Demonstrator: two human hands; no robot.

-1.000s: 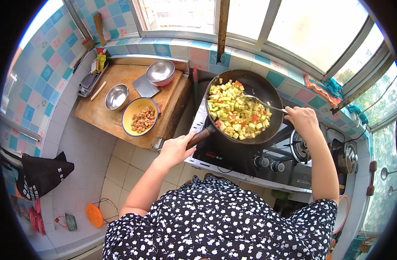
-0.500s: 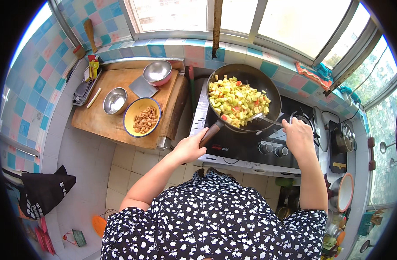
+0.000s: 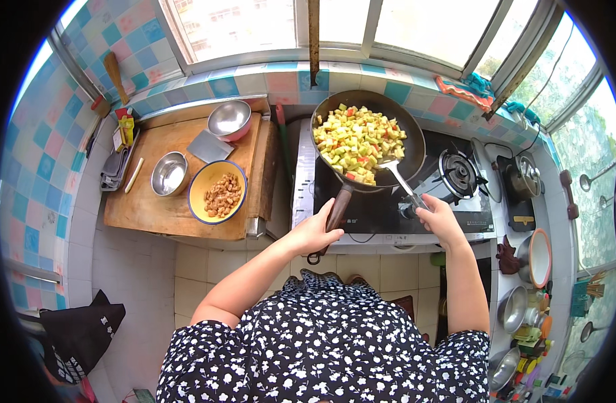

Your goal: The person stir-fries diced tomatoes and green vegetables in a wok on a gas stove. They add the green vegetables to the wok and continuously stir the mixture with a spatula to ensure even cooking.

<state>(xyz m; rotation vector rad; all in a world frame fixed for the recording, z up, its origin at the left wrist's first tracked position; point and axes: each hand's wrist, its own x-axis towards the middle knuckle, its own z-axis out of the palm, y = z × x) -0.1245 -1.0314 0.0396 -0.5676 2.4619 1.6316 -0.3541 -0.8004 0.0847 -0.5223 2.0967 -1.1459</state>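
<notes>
My left hand (image 3: 313, 233) is wrapped round the brown wooden handle (image 3: 339, 207) of a dark wok (image 3: 415, 144) on the stove. The thumb lies along the handle's side. Diced pale green and yellow vegetables (image 3: 358, 138), with a few red bits, are heaped in the wok. Closed on the handle end of a metal spatula (image 3: 403, 180) is my right hand (image 3: 442, 220), to the right of the wok. The spatula's blade rests at the near right edge of the vegetables and is partly hidden by them.
On the wooden board (image 3: 136, 201) at left stand a yellow bowl (image 3: 199, 205) of browned chunks, two metal bowls (image 3: 169, 174) and a cleaver (image 3: 207, 149). The gas stove (image 3: 375, 215) has a bare right burner (image 3: 458, 172). A lidded pot (image 3: 523, 178) stands farther right.
My right hand has moved left and nearer to me, swinging the spatula handle steeper. The vegetables have shifted in the wok. My left hand keeps its hold while the whole view shifts slightly.
</notes>
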